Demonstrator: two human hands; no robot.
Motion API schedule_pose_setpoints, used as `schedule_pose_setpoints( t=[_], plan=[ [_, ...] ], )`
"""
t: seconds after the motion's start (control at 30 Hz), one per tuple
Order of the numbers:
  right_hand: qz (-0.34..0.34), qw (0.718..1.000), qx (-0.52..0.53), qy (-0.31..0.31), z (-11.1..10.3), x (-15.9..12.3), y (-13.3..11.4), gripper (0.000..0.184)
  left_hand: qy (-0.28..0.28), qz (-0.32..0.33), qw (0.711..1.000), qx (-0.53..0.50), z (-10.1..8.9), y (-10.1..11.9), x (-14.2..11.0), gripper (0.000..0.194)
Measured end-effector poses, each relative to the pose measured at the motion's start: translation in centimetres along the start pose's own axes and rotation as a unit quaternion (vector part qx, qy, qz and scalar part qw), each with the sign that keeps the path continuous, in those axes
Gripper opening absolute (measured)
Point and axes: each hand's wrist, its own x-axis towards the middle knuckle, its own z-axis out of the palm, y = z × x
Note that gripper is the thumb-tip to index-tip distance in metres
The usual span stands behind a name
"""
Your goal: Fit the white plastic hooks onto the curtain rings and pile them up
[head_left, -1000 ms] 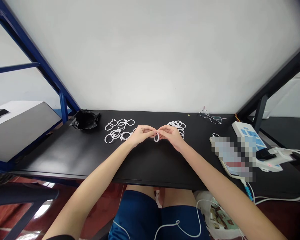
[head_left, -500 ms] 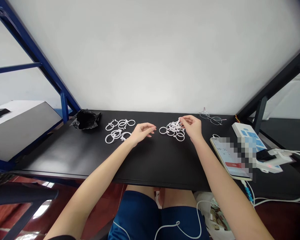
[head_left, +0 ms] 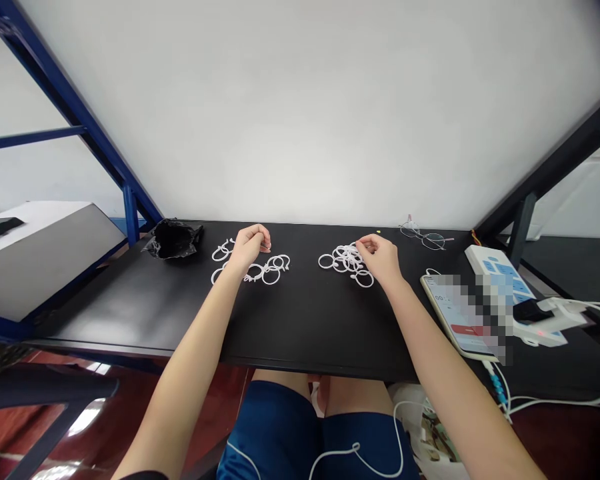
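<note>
Two heaps of white plastic rings lie on the black table [head_left: 300, 320]. My left hand [head_left: 249, 245] hovers curled over the left heap of rings [head_left: 265, 269], fingertips pinched together; what they hold, if anything, is hidden. My right hand [head_left: 381, 257] rests at the right edge of the right heap of rings [head_left: 343, 260], its fingers pinched on a ring at the top of that heap.
A crumpled black bag [head_left: 173, 239] sits at the back left. A pair of glasses [head_left: 425, 235] lies at the back right. A phone [head_left: 463, 313], a white power strip [head_left: 505, 280] and white cables [head_left: 570, 400] fill the right side. Blue frame bars [head_left: 80, 127] rise on the left.
My hands held one ring together at the table's middle, then parted. The right went to the right heap, and the left moved back over the left heap, where more rings now lie.
</note>
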Motion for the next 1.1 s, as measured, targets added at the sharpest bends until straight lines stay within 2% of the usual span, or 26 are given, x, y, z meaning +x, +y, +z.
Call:
schedule_pose_setpoints(
  t=[0.13, 0.3, 0.4, 0.5, 0.57, 0.67, 0.73, 0.77, 0.83, 0.9, 1.0, 1.1],
  plan=[
    [0.005, 1.0, -0.006, -0.002, -0.1, 0.0, -0.1, 0.019, -0.088, -0.007, 0.985, 0.151, -0.1, -0.1, -0.4, 0.023],
    [0.006, 1.0, 0.007, -0.003, 0.0, -0.1, -0.2, 0.019, -0.179, 0.062, 0.914, 0.36, -0.5, -1.2, -0.6, 0.033],
    [0.005, 1.0, 0.015, -0.001, 0.0, -0.2, -0.4, 0.018, -0.185, 0.099, 0.872, 0.441, -0.4, -1.9, -0.6, 0.034],
    [0.003, 1.0, 0.019, 0.002, 0.1, -0.2, -0.6, 0.018, -0.168, 0.096, 0.864, 0.465, -0.5, -2.2, -0.4, 0.028],
    [0.004, 1.0, 0.021, 0.003, 0.1, -0.2, -0.6, 0.018, -0.129, 0.111, 0.877, 0.449, -0.8, -2.1, -0.3, 0.025],
    [0.004, 1.0, 0.024, 0.004, 0.0, -0.1, -0.6, 0.018, -0.023, 0.146, 0.912, 0.382, -1.1, -1.5, -0.2, 0.018],
    [-0.001, 1.0, 0.025, 0.009, 0.1, -0.1, -0.5, 0.018, 0.038, 0.139, 0.941, 0.307, -0.9, -1.1, -0.2, 0.013],
    [-0.005, 1.0, 0.028, 0.012, 0.2, -0.2, -0.5, 0.018, 0.048, 0.124, 0.956, 0.262, -0.6, -0.9, -0.2, 0.014],
    [-0.008, 0.998, 0.056, 0.01, 0.5, -0.4, -0.8, 0.019, 0.023, 0.078, 0.985, 0.154, 0.4, -0.7, -0.5, 0.02],
    [-0.002, 0.993, 0.12, -0.02, 1.1, -0.9, -1.5, 0.023, -0.044, 0.007, 0.998, 0.034, 1.7, -0.6, -1.0, 0.029],
    [0.025, 0.963, 0.232, -0.135, 2.3, -2.1, -3.2, 0.029, -0.132, -0.094, 0.984, -0.075, 3.7, -1.0, -1.9, 0.035],
    [0.024, 0.936, 0.266, -0.23, 3.1, -3.3, -4.8, 0.031, -0.191, -0.137, 0.965, -0.12, 5.0, -1.4, -2.6, 0.034]
  ],
)
